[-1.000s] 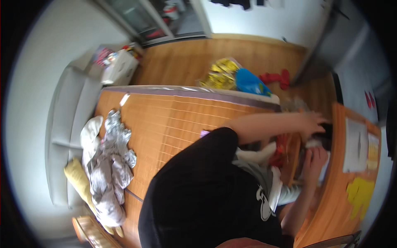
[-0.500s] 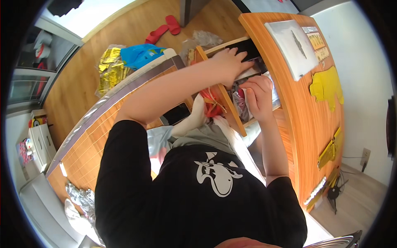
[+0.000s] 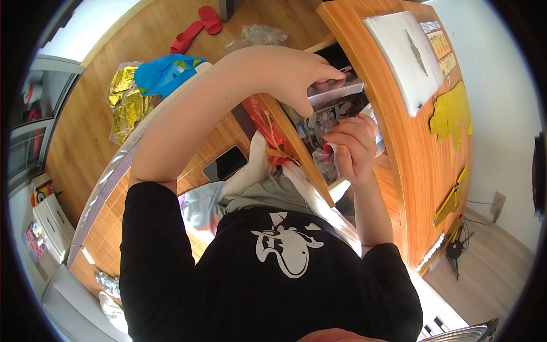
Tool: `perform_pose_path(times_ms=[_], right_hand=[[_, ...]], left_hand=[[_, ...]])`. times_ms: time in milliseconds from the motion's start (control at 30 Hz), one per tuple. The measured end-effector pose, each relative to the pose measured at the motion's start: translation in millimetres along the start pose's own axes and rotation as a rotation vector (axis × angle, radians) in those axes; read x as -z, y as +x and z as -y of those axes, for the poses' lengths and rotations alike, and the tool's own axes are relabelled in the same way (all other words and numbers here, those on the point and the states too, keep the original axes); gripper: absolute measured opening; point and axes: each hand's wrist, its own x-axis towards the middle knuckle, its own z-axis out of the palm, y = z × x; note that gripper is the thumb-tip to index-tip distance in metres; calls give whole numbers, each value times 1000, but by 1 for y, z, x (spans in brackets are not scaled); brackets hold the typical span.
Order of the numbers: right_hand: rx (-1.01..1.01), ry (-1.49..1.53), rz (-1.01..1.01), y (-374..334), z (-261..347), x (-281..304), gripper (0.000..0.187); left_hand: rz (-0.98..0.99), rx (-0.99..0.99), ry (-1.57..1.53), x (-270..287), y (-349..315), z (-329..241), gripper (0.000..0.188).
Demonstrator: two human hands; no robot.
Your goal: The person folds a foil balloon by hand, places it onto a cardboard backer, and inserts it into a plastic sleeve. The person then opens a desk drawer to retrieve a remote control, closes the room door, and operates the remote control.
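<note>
My left hand [image 3: 307, 78] reaches over the pulled-out wooden drawer [image 3: 299, 154]. Its fingers lie on the far side of a flat, shiny, silvery piece [image 3: 339, 94] and its thumb on the near side, closed on it. Over the drawer's near part, my right hand [image 3: 354, 149] is curled around a crinkled clear plastic bag [image 3: 326, 164] with something pinkish-red by the fingers. Between the two hands, small clear and dark items [image 3: 325, 125] lie in the drawer; their kind is too unclear to tell.
The wooden desktop [image 3: 393, 148] at right carries a white flat packet [image 3: 404, 62] and yellow foil pieces [image 3: 450, 117]. A phone [image 3: 225, 163] rests left of my legs, near a red bag [image 3: 259, 117]. Blue and gold packaging [image 3: 165, 77] and red slippers [image 3: 196, 31] are farther off.
My left hand has tilted up the flat shiny piece, baring more of the drawer's contents. My right hand has moved slightly down and nearer, with the clear bag. The view has shifted.
</note>
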Motion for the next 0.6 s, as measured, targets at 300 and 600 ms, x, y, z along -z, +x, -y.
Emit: perform_pose_path(times_ms=[300,600], right_hand=[[-25,-18,-29,-11,-2,-3,38],[-36,-1,-75,-14,-3,-5,33]], left_hand=[[-104,16,-4,-5,-7,3,75],[-149,42,-68,-11,-12,5,64]])
